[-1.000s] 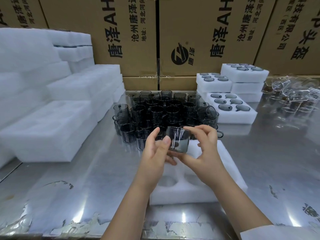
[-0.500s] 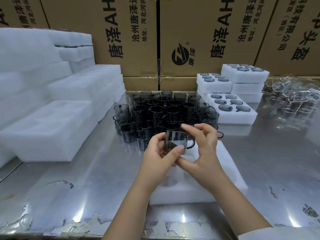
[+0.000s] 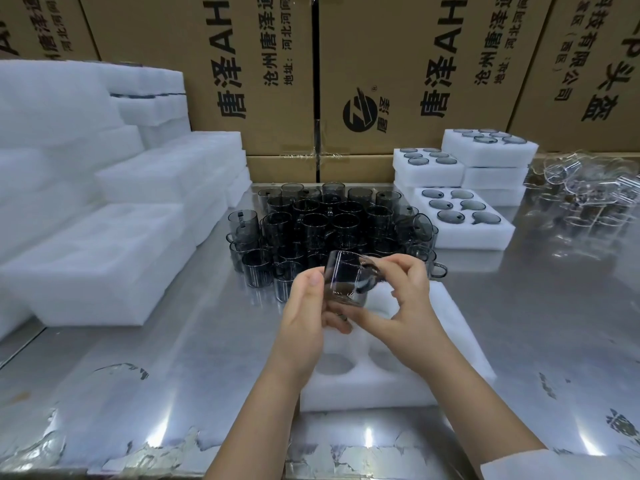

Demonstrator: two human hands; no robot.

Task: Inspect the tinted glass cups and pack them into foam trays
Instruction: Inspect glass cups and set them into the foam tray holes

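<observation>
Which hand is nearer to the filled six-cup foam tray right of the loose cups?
Right. The right hand is in front of the filled tray, slightly left; the left hand is farther left, on the other side of the held cup.

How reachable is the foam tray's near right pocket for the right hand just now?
Likely yes: the pocket lies empty just under the right hand. That hand and the left hand both grip a tinted cup above the foam tray, so it would arrive loaded.
</observation>
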